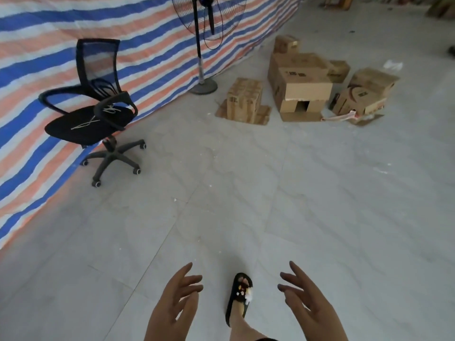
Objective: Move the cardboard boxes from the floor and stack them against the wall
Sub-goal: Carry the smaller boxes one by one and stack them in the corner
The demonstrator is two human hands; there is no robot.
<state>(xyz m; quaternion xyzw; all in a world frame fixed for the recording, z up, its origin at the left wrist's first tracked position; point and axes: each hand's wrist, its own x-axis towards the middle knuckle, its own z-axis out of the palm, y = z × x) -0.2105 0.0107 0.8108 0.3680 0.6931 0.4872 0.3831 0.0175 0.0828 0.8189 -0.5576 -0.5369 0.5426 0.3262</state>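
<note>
On pale tiled floor [320,193], cardboard boxes [301,87] by striped tarp wall [61,33], both hands [176,301] spread, holding nothing

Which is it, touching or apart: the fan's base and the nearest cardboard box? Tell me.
Apart. The head view shows a strip of bare floor between the fan's base and the nearest cardboard box.

Storeroom, tarp wall [147,57], cardboard boxes [302,87]
</note>
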